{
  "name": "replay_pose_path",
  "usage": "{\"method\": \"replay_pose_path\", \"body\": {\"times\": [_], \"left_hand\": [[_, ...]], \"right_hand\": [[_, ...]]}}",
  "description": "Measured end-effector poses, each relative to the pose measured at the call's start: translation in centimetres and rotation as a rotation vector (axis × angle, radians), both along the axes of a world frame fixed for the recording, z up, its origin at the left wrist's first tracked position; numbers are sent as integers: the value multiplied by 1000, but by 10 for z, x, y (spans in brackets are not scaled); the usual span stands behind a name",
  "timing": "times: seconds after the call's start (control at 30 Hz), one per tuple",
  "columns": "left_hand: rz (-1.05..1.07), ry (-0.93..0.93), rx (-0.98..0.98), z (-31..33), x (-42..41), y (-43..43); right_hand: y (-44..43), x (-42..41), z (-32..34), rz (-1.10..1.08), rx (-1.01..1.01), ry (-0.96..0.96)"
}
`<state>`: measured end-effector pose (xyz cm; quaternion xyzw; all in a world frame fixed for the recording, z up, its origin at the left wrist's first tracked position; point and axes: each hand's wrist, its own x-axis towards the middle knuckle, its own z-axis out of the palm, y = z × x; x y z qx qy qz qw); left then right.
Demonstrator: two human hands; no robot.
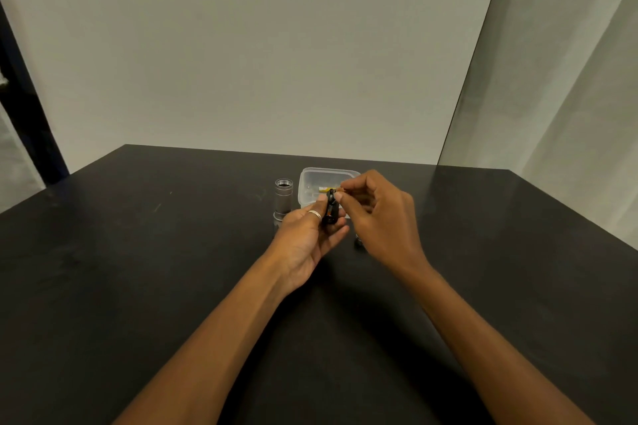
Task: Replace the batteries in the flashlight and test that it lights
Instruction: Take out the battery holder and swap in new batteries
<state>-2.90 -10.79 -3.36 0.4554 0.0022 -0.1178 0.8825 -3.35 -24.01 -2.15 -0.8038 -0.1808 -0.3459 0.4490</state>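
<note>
Left hand [307, 235], fingers curled, grips the black holder [330, 208] upright; right hand [376, 217] pinches a battery [342, 188] at its top. Flashlight [283, 198] stands just left.

Grey flashlight body [283, 198]: upright on the table [172, 252], open end up. Black battery holder [330, 209]: gripped upright in the left hand [310, 235], above the table. Small orange-ended battery [341, 188]: pinched by the right hand [376, 214] at the holder's top end.
</note>
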Motion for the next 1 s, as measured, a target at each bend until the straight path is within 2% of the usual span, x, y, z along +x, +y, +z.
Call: {"method": "replay_pose_path", "body": {"times": [0.2,0.33,0.5,0.57,0.7,1.0], "left_hand": [[7,-30,10,2,-2,1],[-13,-32,19,2,-3,0],[0,-1,-14,-1,-1,2],[-15,-2,-9,-1,-2,2],[-68,-24,10,1,-5,2],[-81,-76,34,0,-3,3]], "right_hand": [[-1,-1,-5,58,-146,-106],[-5,2,-10,108,-167,-93],[-6,0,-9,30,-145,-17],[-7,0,-8,-2,-95,81],[-9,2,-7,92,26,286],[-11,4,-7,159,68,334]]}}
